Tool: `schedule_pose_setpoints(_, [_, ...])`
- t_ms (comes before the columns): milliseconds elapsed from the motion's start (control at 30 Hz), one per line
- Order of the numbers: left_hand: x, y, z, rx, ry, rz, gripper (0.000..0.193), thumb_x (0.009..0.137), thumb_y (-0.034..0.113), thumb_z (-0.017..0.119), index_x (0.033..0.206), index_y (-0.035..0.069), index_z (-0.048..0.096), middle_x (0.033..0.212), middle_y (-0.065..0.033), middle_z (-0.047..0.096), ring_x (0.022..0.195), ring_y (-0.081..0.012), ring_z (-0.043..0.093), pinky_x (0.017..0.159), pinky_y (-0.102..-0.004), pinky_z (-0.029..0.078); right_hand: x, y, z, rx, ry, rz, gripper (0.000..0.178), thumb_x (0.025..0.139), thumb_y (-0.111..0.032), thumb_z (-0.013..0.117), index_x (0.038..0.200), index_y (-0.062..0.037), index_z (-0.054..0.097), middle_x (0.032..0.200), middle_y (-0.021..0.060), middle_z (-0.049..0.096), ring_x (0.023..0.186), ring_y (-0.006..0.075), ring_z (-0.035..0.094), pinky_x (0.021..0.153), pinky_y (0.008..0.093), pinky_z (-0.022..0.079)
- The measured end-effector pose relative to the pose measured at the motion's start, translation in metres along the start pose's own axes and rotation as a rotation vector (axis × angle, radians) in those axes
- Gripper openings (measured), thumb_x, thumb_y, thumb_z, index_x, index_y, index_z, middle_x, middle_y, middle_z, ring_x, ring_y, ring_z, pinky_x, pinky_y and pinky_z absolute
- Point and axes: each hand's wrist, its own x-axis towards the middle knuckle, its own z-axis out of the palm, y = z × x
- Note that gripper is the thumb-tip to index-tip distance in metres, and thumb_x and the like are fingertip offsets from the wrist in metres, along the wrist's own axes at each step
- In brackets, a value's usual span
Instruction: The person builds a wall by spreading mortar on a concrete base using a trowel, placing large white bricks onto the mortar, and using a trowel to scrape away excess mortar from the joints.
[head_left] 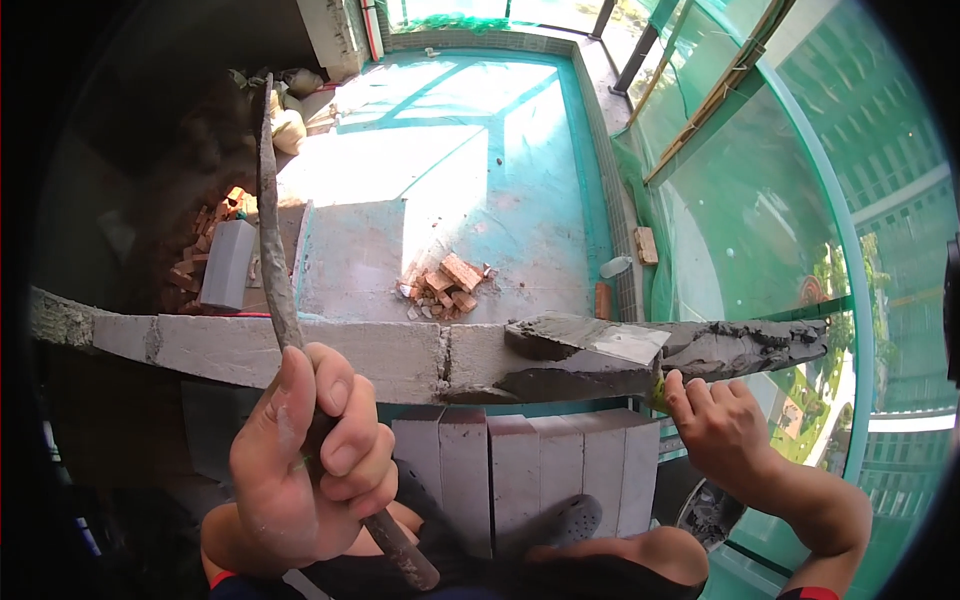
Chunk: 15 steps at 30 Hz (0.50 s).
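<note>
My left hand (320, 440) is closed around a long, mortar-crusted rod (275, 220) that rises above the wall; its lower end shows below my fist. My right hand (725, 425) grips the greenish handle of a trowel (630, 345), whose grey blade rests on wet mortar (745, 345) spread over the right part of the wall top. The low block wall (380, 355) runs across in front of me, with mortar joints between its pale blocks. Some wet mortar hangs over its near side.
Several grey blocks (560, 460) stand in a row on the near side, beside a dark bucket (705, 510) with mortar. Beyond the wall lie broken bricks (450, 285), a grey block (228, 265) and sacks (288, 130). Green netting (750, 200) hangs at the right.
</note>
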Motion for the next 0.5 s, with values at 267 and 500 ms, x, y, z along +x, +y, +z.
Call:
schedule_pose_setpoints(267, [-0.002, 0.007, -0.001, 0.035, 0.011, -0.115, 0.039, 0.104, 0.047, 0.027, 0.09, 0.012, 0.039, 0.062, 0.0003, 0.038, 0.041, -0.0082, 0.026, 0.037, -0.0241, 0.031, -0.014, 0.043, 0.009, -0.202, -0.169, 0.166, 0.034, 0.077, -0.007, 0.056, 0.11, 0.0013, 0.061, 0.075, 0.0059, 0.056, 0.065, 0.02, 0.057, 0.06, 0.0336, 0.042])
schedule_pose_setpoints(500, [0.006, -0.01, 0.013, 0.143, 0.038, -0.063, 0.036, 0.104, 0.044, 0.031, 0.087, 0.013, 0.037, 0.058, 0.002, 0.034, 0.037, -0.0071, 0.022, 0.03, -0.022, 0.024, -0.125, 0.052, -0.021, 0.434, 0.218, 1.041, 0.047, 0.078, -0.018, 0.075, 0.119, -0.0002, 0.059, 0.096, 0.0132, 0.064, 0.084, 0.0293, 0.064, 0.075, 0.0384, 0.05])
